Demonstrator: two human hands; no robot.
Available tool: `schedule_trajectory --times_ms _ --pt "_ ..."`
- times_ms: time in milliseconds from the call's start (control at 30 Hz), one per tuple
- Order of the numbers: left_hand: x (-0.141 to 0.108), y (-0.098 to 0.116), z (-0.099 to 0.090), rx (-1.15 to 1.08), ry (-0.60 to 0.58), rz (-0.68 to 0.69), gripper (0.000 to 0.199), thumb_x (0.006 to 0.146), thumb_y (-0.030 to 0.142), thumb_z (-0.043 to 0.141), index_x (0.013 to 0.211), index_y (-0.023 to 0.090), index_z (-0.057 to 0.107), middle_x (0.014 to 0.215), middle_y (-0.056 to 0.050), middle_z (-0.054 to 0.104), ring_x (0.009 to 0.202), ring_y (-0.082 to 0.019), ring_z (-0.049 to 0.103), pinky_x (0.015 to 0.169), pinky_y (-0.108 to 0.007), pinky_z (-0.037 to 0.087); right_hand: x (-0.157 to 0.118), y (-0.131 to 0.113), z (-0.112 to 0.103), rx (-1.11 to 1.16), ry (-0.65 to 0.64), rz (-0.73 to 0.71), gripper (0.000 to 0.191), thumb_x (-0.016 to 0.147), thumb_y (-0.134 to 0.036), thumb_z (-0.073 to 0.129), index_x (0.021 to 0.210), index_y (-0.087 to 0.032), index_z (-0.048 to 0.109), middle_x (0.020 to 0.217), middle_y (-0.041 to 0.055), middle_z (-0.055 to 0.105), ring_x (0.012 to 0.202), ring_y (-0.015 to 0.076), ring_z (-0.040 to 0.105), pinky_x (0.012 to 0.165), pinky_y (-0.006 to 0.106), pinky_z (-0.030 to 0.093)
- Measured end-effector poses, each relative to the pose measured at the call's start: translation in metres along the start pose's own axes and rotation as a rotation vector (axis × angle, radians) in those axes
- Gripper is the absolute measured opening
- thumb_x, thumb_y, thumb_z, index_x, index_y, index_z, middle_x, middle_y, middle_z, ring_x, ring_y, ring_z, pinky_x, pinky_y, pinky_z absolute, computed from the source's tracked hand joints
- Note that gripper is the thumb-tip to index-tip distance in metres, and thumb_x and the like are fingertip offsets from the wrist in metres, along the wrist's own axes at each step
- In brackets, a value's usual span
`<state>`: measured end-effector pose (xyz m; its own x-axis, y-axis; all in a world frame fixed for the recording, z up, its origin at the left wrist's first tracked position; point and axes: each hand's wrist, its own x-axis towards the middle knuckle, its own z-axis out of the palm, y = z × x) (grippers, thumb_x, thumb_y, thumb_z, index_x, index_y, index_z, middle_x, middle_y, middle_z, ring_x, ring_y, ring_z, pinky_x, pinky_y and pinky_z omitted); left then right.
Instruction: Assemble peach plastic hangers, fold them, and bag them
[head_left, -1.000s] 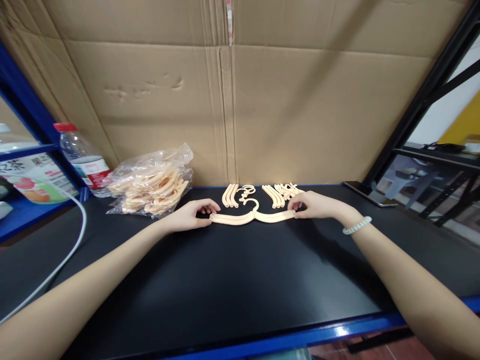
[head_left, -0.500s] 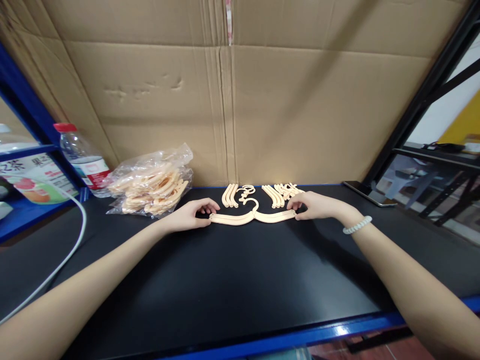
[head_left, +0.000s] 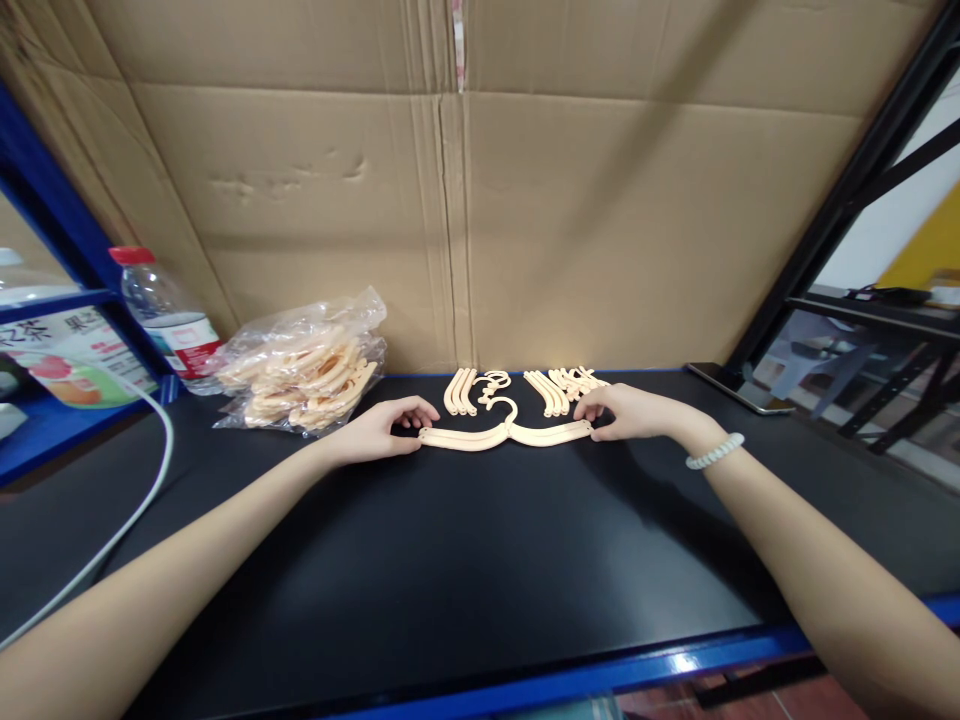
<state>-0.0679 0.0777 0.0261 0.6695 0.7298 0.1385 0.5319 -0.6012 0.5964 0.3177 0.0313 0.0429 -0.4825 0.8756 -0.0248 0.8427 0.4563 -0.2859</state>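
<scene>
A cream-coloured hanger (head_left: 469, 439) lies spread on the black table (head_left: 450, 560), its hook pointing toward the cardboard. At its left tip is my left hand (head_left: 382, 430), thumb and fingers curled round the end. My right hand (head_left: 630, 412) has the right tip between thumb and fingers. Behind the hanger lie loose curved arm pieces (head_left: 460, 392) on the left, hook pieces (head_left: 495, 383) in the middle, and more arm pieces (head_left: 546, 393) on the right beside a small pile of pieces (head_left: 577, 381), partly behind my right hand.
A clear bag of similar pieces (head_left: 307, 375) sits at the back left, near a red-capped bottle (head_left: 176, 325). A white cable (head_left: 142, 510) curves along the left. At the back right lies a dark phone (head_left: 739, 388). Cardboard (head_left: 600, 230) stands behind the table.
</scene>
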Motion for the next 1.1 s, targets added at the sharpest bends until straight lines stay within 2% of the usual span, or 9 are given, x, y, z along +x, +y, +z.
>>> schedule_trajectory --times_ms 333,567,733,833,933,1000,1100 --pt "0.003 -0.007 0.003 -0.131 0.038 -0.026 0.033 0.073 0.035 0.063 0.101 0.018 0.059 0.087 -0.003 0.064 0.083 -0.019 0.061 0.080 -0.033 0.050 -0.003 0.002 -0.002 0.073 -0.016 0.007 0.031 0.068 -0.010 0.062 0.098 -0.016 0.069 0.099 0.0076 0.068 0.090 0.0207 0.063 0.078 0.029 0.049" --pt "0.005 -0.012 0.012 -0.159 0.193 -0.100 0.030 0.075 0.040 0.058 0.097 0.019 0.059 0.080 -0.002 0.066 0.075 -0.018 0.064 0.073 -0.033 0.052 -0.004 0.008 -0.001 0.132 -0.003 0.024 0.034 0.066 -0.012 0.062 0.099 -0.016 0.069 0.096 0.0069 0.069 0.088 0.0198 0.063 0.077 0.029 0.050" --pt "0.010 -0.017 0.016 -0.109 0.295 -0.196 0.024 0.074 0.033 0.056 0.093 0.019 0.059 0.082 -0.003 0.070 0.080 -0.020 0.068 0.077 -0.032 0.054 -0.002 0.003 -0.003 0.204 0.153 -0.001 0.023 0.073 -0.016 0.057 0.092 -0.016 0.070 0.090 0.0059 0.072 0.080 0.0179 0.066 0.073 0.028 0.051" --pt "0.019 -0.018 0.017 -0.042 0.325 -0.289 0.020 0.079 0.034 0.054 0.091 0.019 0.060 0.078 -0.002 0.070 0.073 -0.018 0.069 0.073 -0.029 0.054 0.009 -0.005 -0.005 0.186 0.268 -0.028 0.019 0.078 -0.020 0.055 0.091 -0.017 0.070 0.086 0.0046 0.072 0.079 0.0172 0.066 0.072 0.027 0.051" --pt "0.032 -0.014 0.017 0.055 0.338 -0.408 0.025 0.089 0.040 0.049 0.093 0.020 0.062 0.076 -0.001 0.070 0.071 -0.018 0.068 0.074 -0.031 0.053 0.029 -0.011 -0.002 0.149 0.312 -0.037 0.019 0.079 -0.018 0.056 0.092 -0.016 0.070 0.083 0.0045 0.072 0.078 0.0166 0.066 0.071 0.026 0.050" --pt "0.041 -0.009 0.016 0.125 0.324 -0.486 0.028 0.091 0.043 0.052 0.096 0.018 0.064 0.086 -0.004 0.070 0.081 -0.020 0.067 0.079 -0.036 0.053 0.045 -0.014 0.002 0.116 0.317 -0.038 0.019 0.079 -0.015 0.056 0.092 -0.015 0.070 0.082 0.0049 0.072 0.077 0.0162 0.066 0.071 0.026 0.049" --pt "0.052 -0.002 0.013 0.192 0.286 -0.579 0.029 0.093 0.037 0.057 0.113 0.016 0.060 0.112 -0.008 0.064 0.097 -0.022 0.063 0.084 -0.042 0.053 0.073 -0.019 0.009 0.056 0.309 -0.037 0.020 0.080 -0.012 0.058 0.096 -0.014 0.070 0.083 0.0056 0.072 0.076 0.0158 0.065 0.070 0.025 0.048"
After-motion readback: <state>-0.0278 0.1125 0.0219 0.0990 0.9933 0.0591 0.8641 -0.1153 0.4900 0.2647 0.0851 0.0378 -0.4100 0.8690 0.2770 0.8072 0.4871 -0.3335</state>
